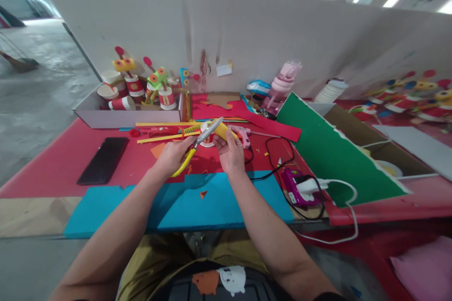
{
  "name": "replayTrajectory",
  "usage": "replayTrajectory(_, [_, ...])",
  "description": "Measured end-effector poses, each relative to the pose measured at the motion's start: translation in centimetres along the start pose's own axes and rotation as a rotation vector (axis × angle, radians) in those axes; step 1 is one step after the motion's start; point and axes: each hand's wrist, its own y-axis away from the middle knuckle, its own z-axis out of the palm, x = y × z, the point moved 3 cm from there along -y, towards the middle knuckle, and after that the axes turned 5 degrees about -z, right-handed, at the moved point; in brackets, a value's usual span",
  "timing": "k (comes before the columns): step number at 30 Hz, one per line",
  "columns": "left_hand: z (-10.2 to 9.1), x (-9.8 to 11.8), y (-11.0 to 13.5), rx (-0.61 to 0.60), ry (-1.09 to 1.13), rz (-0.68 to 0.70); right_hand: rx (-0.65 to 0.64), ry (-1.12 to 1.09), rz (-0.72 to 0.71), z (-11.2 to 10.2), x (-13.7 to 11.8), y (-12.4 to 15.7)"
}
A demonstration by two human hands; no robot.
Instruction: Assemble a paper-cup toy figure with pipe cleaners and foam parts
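My left hand [173, 156] is closed on a pair of scissors [207, 132] with yellow handles, whose metal blades point up and to the right. In my right hand [231, 153] is a piece of yellow paper [223, 130], curved or rolled, pinched between thumb and fingers. The blade tips lie over or against the upper end of this paper; whether they touch it I cannot tell. Just behind both hands stands a white and red paper cup [205, 142], partly hidden by the blades. A pink glue gun [243, 135] lies to the right of my right hand.
A black phone [103, 161] lies at the left. Paper-cup figures [165, 98] fill a white box [130, 118] behind it. Blue foam or card [212, 207] covers the front edge. To the right are a purple power adapter [300, 188] with cables and a green board [335, 155].
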Motion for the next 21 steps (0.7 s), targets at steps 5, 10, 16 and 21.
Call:
replayTrajectory(5, [-2.1,-1.0,0.0,0.222,0.042,-0.076,0.024,0.002,0.014,-0.3,-0.1,-0.2])
replayTrajectory(10, [-6.9,-2.4,1.5,0.134,-0.194,-0.353,0.024,-0.035,0.067,-0.2,-0.2,-0.2])
replayTrajectory(16, [-8.8,-4.1,4.7,-0.086,-0.414,-0.518,-0.022,-0.053,0.183,0.3,-0.1,0.1])
replayTrajectory(21, [-6.8,-4.3,6.0,-0.163,-0.42,-0.497,-0.113,-0.025,0.12,0.3,0.3,0.2])
